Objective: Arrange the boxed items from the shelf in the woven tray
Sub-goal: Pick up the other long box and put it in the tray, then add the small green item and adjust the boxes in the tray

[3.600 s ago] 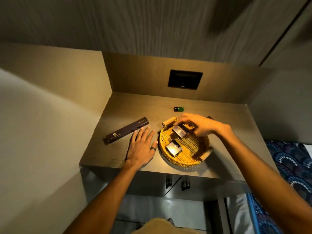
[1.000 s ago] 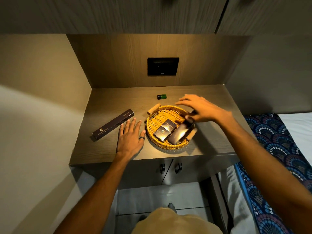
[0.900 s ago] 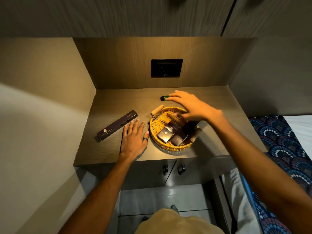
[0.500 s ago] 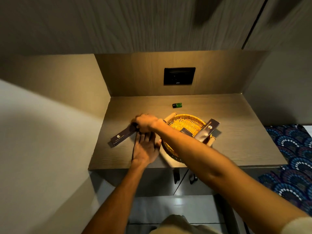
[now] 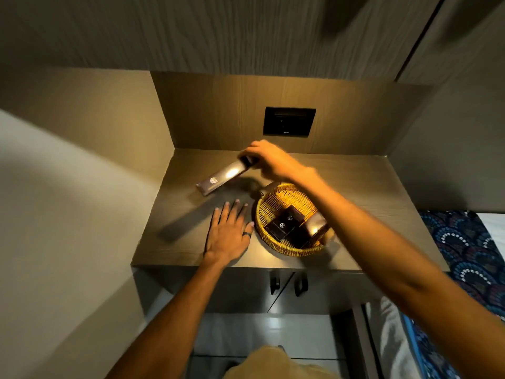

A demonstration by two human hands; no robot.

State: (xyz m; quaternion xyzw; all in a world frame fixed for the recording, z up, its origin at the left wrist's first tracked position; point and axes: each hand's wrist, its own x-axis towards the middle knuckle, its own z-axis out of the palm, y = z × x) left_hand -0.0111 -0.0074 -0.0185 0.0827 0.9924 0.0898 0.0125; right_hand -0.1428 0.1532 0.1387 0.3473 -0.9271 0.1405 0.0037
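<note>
Grey-brown wood-grain shelf (image 5: 369, 209) in lit alcove; black wall socket plate (image 5: 289, 121) at 12 o'clock. Round yellow woven tray (image 5: 269, 206) sits right of centre, holding dark square boxes (image 5: 284, 222). Right forearm crosses over tray, hiding its 3 o'clock side and part of the contents; count of boxes unclear. Right hand (image 5: 269, 160) at 11 o'clock of tray, fingers pinched on one end of long dark slim box (image 5: 222, 177), which is lifted and tilted, blurred. Left hand (image 5: 228, 233) flat on shelf, fingers spread, just beside tray at 9 o'clock, dark ring (image 5: 247, 234) on one finger.
</note>
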